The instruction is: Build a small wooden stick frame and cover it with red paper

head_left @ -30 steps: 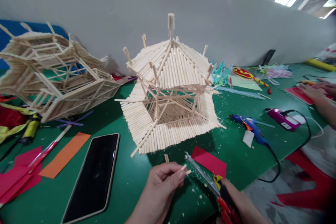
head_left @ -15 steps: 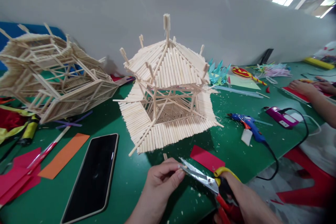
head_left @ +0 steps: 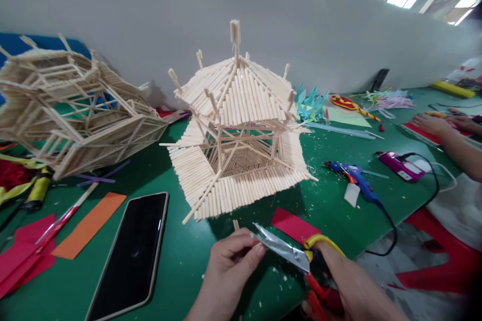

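Note:
My left hand is closed in a pinch on a thin wooden stick; only the stick's tip shows above my fingers. My right hand grips scissors with yellow and red handles. Their blades reach left and touch my left fingertips at the stick. Just beyond both hands stands a two-tiered pavilion model built of pale sticks, upright on the green table. A red paper piece lies between the model and the scissors.
A second stick model lies tipped over at the left. A black phone, an orange strip and red paper lie front left. A blue glue gun and a purple device are right. Another person's hands work at far right.
The scissors swung from pointing up-left, apart from the stick, to lying flatter with the blades at my left fingertips. The stick end past my fingers no longer shows.

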Demonstrator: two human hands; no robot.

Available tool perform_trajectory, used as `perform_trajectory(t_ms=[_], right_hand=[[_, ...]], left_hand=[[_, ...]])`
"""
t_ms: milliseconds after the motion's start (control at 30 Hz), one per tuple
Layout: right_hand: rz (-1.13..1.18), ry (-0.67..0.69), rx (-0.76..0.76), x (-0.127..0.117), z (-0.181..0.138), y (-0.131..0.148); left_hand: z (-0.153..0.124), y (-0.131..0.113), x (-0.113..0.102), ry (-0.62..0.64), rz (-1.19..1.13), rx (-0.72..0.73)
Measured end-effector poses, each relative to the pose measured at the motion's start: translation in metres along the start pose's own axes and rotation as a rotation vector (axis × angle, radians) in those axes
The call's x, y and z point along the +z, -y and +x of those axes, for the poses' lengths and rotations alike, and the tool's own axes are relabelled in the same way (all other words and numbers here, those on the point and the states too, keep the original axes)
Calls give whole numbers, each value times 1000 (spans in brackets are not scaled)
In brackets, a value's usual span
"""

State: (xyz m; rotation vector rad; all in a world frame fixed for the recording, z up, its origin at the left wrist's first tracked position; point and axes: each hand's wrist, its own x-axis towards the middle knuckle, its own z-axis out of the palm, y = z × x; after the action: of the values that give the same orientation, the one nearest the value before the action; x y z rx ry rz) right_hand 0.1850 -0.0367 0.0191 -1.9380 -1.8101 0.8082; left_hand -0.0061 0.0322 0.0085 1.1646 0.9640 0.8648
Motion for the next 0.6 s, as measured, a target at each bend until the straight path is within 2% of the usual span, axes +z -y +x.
perform_trajectory(t_ms=[300,600], right_hand=[[-103,105,1,-8,2,4],[-27,22,-26,-5,4,3]], left_hand=[[0,1,0,-5,-73,4],[-1,1,6,-84,-188,-71]])
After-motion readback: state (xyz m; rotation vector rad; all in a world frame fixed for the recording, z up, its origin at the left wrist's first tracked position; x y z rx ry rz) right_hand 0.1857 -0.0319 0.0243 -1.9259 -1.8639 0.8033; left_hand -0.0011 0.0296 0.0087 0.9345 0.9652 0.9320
